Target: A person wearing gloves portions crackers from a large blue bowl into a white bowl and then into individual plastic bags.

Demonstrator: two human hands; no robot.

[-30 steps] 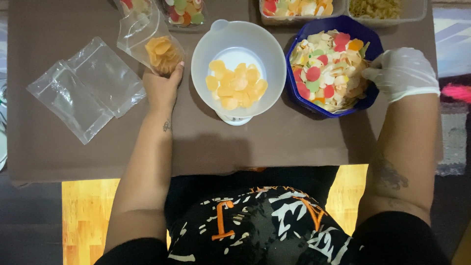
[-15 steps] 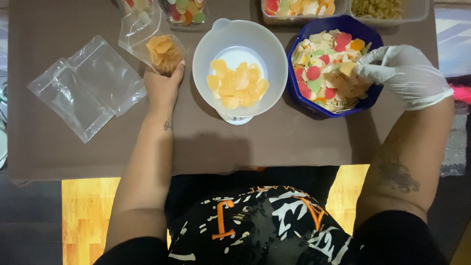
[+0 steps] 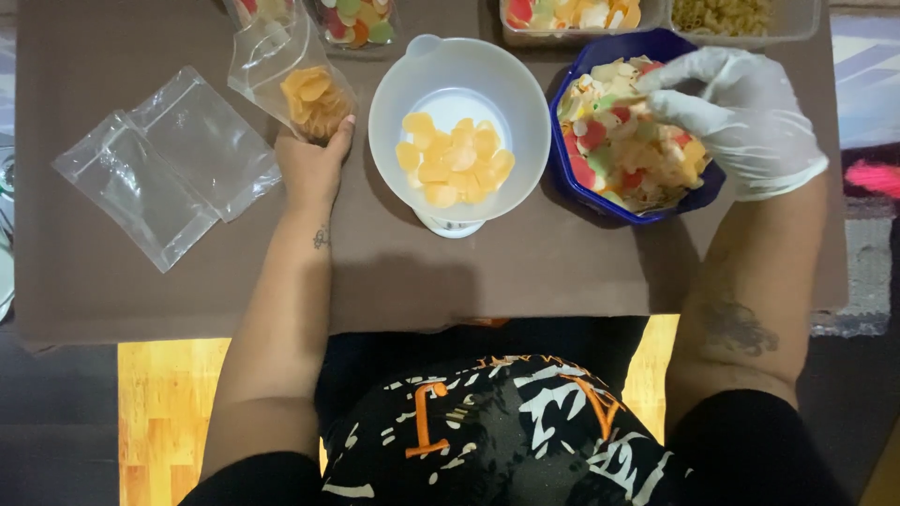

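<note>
My left hand [image 3: 314, 159], bare, grips a clear plastic bag [image 3: 291, 80] partly filled with orange chips, held upright on the brown table. My right hand [image 3: 741, 117], in a white glove, reaches into a blue bowl [image 3: 577, 183] of mixed coloured chips and pinches a pale chip near the bowl's top. Between the hands stands a white bowl [image 3: 459, 80] with orange chips, resting on a small white scale.
Two empty clear zip bags [image 3: 164, 164] lie at the left of the brown table [image 3: 525, 272]. Clear tubs of coloured chips [image 3: 356, 21] and a tub of pale crackers [image 3: 741, 14] line the far edge.
My gloved right hand moved left from beside the blue bowl into it and picked up chips. My left hand kept holding the bag.
</note>
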